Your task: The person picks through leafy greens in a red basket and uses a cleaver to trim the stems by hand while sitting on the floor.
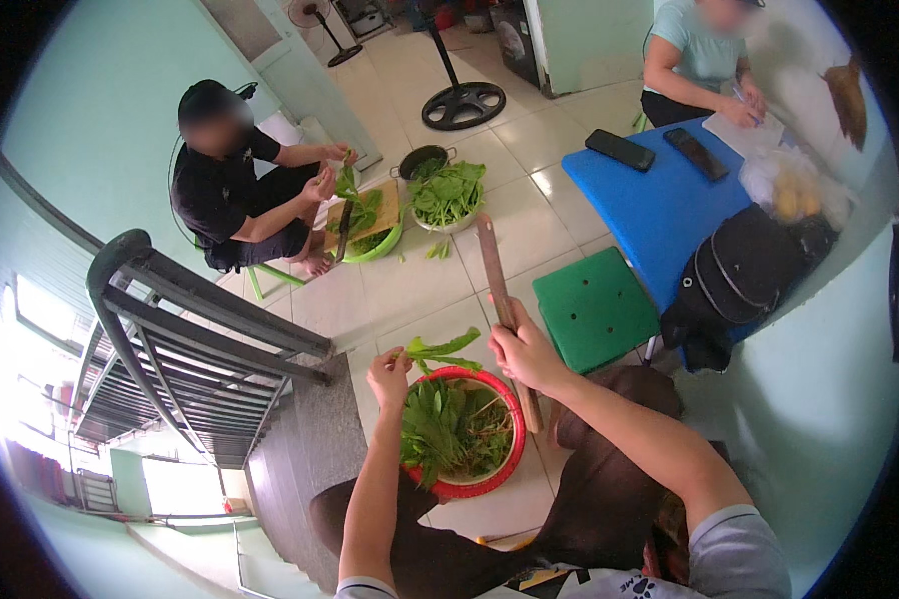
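My left hand [389, 376] pinches the end of a small bunch of green leaves [446, 350] above the left rim of a red basket [521, 419]. My right hand [528, 348] is closed around the middle of a long, narrow knife [494, 273], its brownish blade pointing away from me and its wooden handle end [530, 415] towards my lap. Leafy greens [434, 427] fill the left side of the basket, with stems and roots [491, 423] on the right side. The basket stands on the tiled floor between my knees.
Across from me a person [221, 180] holds greens over a wooden board [382, 210] with a knife; a bowl of greens [449, 198] stands beside it. A green stool [595, 311] and a blue table [622, 198] are at right, another person [697, 60] behind. Stair railing [210, 299] at left.
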The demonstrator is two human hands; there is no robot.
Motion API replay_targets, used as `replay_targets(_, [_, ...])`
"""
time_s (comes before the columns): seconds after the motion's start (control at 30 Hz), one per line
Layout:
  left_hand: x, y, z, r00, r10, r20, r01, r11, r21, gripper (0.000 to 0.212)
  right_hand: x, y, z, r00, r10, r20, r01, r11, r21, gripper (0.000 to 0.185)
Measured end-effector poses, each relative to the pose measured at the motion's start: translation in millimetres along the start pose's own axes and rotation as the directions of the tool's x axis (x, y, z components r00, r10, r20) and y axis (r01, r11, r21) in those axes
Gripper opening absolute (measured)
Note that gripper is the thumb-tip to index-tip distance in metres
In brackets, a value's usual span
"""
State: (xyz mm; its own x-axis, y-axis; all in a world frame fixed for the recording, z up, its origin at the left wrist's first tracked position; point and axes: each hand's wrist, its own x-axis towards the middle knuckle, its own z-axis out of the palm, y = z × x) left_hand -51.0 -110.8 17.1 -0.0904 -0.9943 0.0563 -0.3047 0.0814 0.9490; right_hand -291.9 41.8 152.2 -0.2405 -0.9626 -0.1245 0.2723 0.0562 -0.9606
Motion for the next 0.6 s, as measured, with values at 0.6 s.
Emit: replay_targets(0.6, [162.0,-64.6,179.4,0.730,-0.681,0.061,0.497,0.467,-0.732,0.023,-12.0,-31.9,-46.6,0.941,0.278,-0.193,-0.216,0.932,0.290,0.044])
